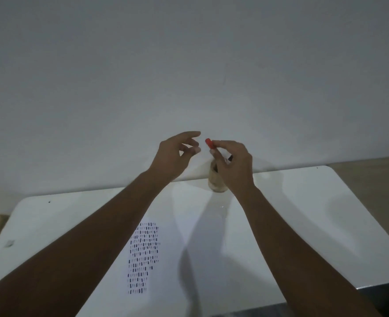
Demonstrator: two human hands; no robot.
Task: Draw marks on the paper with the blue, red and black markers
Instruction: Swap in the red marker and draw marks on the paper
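My right hand (pixel 232 163) is raised above the back of the table and pinches a red marker (pixel 209 143) by its red end, between thumb and forefinger. Most of the marker is hidden behind the hand. Just to its left, my left hand (pixel 177 154) hovers with fingers apart and holds nothing. Below the right hand stands a beige holder (pixel 215 181), with a dark marker tip (pixel 230 158) showing beside the fingers. A white paper (pixel 189 259) lies on the table near me, covered on its left with several rows of short dark blue marks (pixel 144 255).
The white table (pixel 314 202) has rounded corners and stands against a plain grey wall. Wooden floor shows at the far left and far right edges. A small grey scrap (pixel 9 243) lies near the table's left edge.
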